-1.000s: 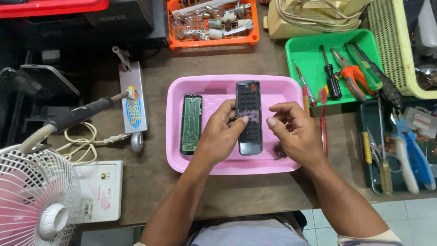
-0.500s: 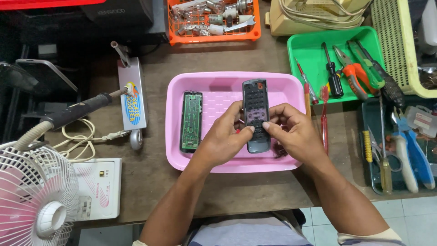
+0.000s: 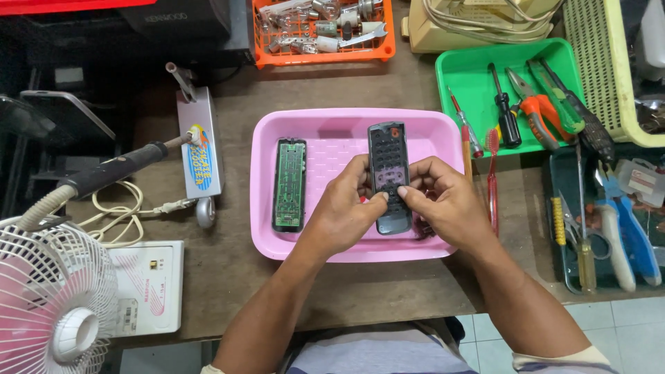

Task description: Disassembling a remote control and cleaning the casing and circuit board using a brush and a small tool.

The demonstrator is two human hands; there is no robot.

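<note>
We gripped the dark grey plastic remote-control shell (image 3: 388, 173) in both left hand (image 3: 344, 211) and right hand (image 3: 445, 201), over the pink plastic tray (image 3: 332, 142); green circuit board (image 3: 289, 183) lay beside.

free: tray (image 3: 325, 135) top middle | blocked: circuit board (image 3: 289, 183) left

Tray (image 3: 277, 249) mid-table: circuit board (image 3: 289, 183) in its left half, remote shell (image 3: 388, 166) above its right half btwn both hands; tool bin (image 3: 471, 76) right-behind, fan (image 3: 48, 305) front-left.
</note>
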